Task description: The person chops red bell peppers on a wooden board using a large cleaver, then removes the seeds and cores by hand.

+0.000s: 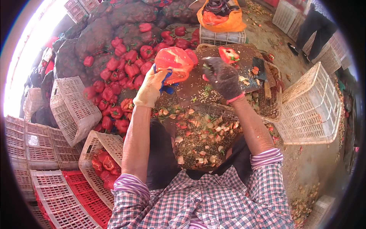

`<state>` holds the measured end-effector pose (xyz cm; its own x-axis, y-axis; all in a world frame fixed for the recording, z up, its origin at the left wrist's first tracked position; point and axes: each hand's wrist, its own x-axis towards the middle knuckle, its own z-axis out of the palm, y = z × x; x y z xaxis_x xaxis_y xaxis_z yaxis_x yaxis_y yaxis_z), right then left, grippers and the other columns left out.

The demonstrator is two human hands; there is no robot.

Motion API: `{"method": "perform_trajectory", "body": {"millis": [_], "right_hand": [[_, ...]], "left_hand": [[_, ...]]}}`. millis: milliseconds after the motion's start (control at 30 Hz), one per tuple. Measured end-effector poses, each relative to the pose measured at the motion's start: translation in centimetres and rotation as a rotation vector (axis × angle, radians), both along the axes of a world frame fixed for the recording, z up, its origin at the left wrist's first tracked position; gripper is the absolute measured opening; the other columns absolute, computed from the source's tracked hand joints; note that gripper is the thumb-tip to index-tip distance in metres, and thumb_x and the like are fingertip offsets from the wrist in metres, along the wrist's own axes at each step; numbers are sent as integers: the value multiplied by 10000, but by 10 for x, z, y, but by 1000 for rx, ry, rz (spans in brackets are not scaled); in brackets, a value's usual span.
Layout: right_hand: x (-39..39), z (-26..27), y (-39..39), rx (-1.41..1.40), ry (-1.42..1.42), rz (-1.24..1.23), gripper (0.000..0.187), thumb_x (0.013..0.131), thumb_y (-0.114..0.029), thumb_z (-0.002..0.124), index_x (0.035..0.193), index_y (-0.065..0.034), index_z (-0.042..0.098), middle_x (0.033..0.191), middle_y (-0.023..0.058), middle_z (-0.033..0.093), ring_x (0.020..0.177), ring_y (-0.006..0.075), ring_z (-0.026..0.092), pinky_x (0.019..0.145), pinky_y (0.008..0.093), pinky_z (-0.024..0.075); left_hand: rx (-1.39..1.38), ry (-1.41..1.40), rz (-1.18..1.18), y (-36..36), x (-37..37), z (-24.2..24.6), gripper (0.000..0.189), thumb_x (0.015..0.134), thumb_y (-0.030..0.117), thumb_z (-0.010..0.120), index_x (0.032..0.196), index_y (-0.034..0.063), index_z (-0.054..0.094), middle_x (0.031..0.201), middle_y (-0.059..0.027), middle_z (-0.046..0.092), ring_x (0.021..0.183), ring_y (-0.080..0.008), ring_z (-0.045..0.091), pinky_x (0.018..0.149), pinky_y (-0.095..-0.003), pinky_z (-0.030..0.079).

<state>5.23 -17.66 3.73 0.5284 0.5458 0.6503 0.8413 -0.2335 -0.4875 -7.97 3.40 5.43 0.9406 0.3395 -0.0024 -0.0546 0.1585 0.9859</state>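
Note:
My left hand (153, 86), in a cream and blue glove, holds up a cut-open red bell pepper (175, 63), its hollow inside showing. Just right of it is my right hand (221, 77) in a dark, seed-covered glove, fingers curled. Something pale and a bit of green show at its fingertips; whether it grips them is unclear. Beneath both hands lies a brown board (190, 93) strewn with seeds. A cut pepper piece (228, 55) rests beyond my right hand. To its right lies a cleaver (259, 70) with a wooden handle, pepper scraps on its blade.
Whole red peppers (131, 68) are heaped at left before full mesh sacks (97, 37). A tilted crate (100, 160) holds cut peppers. Another crate (310, 114) leans at right. An orange bag (221, 24) sits on a crate ahead. Trimmings (211, 128) lie between my legs; a person (316, 31) stands far right.

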Motion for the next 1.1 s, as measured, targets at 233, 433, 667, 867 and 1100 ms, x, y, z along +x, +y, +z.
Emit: {"method": "perform_trajectory", "body": {"millis": [233,433,667,867,1100], "right_hand": [[-26,-12,25,-357,-78,-12,153,851,-246,643,893,-99,633,762,139,644,693,328,641,594,425,493],[-25,-14,17,-88,43,159,145,848,-218,648,886,-79,630,765,141,651,697,333,648,622,422,506],[1,-18,15,70,61,-107,254,847,-276,670,970,-60,616,802,160,624,776,308,647,675,424,504],[-7,2,11,76,760,364,282,876,-302,646,983,-42,626,836,167,638,768,357,625,695,418,495],[-22,17,21,124,-197,-62,203,841,-244,714,927,-77,636,765,92,616,644,253,620,601,367,495]], "left_hand": [[180,-78,-121,-31,4,-28,277,1000,206,481,1221,54,551,1046,-3,573,908,-69,507,725,-246,478],[56,-36,-137,-20,16,-16,340,992,324,488,1154,35,566,982,-6,616,838,-80,573,690,-246,480],[-29,-18,-160,-26,8,-11,338,979,270,501,1250,70,530,1045,-22,615,871,-119,622,658,-289,557],[-683,-58,-221,-26,0,-9,583,971,468,469,1396,72,414,1310,-135,547,1157,-282,570,961,-461,474],[-825,-88,-313,-22,3,-26,584,952,454,499,1383,68,424,1313,-133,533,1165,-346,536,1016,-508,413]]}}
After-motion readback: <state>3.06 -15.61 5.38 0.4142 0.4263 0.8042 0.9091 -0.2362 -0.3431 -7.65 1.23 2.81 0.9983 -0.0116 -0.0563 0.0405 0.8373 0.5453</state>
